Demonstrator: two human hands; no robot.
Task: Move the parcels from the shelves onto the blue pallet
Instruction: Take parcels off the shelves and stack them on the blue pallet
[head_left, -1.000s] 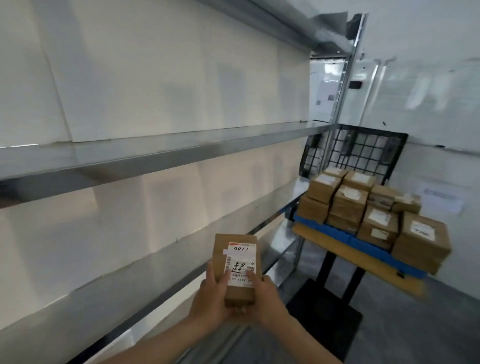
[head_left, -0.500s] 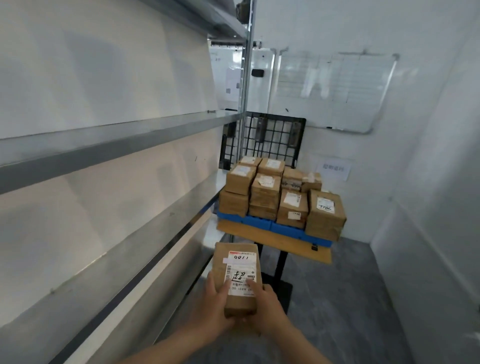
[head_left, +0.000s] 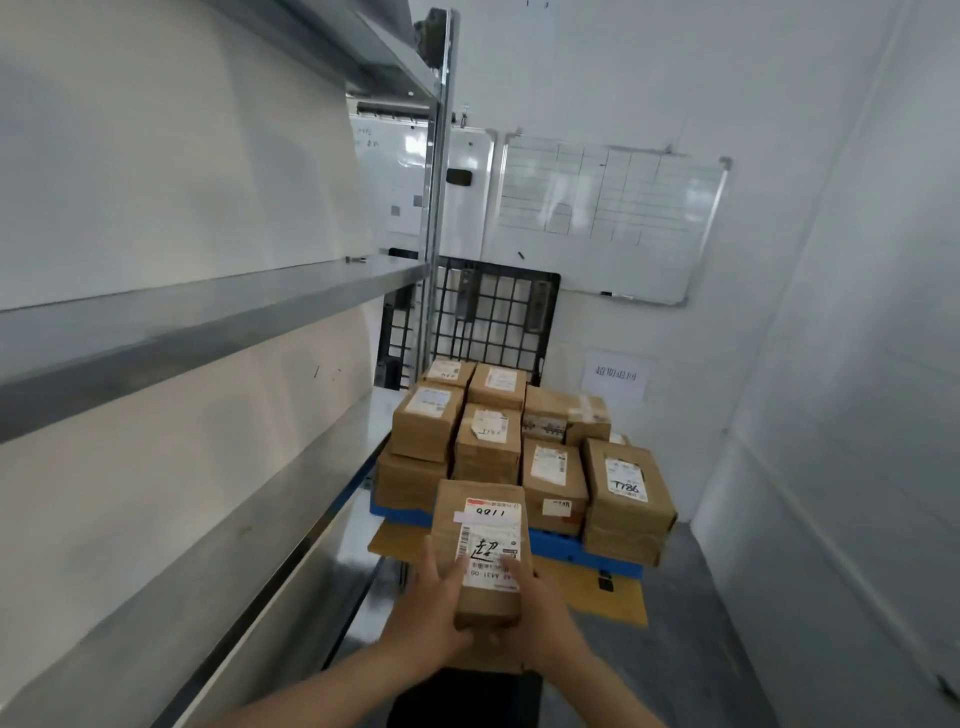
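Both hands hold one brown parcel (head_left: 485, 551) in the air in front of the person, its white label facing up. The left hand (head_left: 423, 621) grips the parcel's left side, thumb laid over the top face beside the label. The right hand (head_left: 540, 618) grips the right side, thumb curled onto the label's lower corner. The fingers under the parcel are hidden, so how they lie cannot be told.

Just beyond the held parcel is the blue pallet (head_left: 561, 548), resting on a tan board (head_left: 613, 592). In the view the parcel's far end overlaps the pallet's near edge. The pallet carries stacked parcels (head_left: 488, 441), brown and labelled, piled two high in places. The T786 parcel (head_left: 626, 491), named for its handwritten mark, sits at the right front corner.

Grey metal shelves (head_left: 208, 312) run along the left side towards the pallet. A black grid panel (head_left: 493, 317) stands upright against the back wall behind the stack, and a whiteboard (head_left: 608, 218) hangs above it
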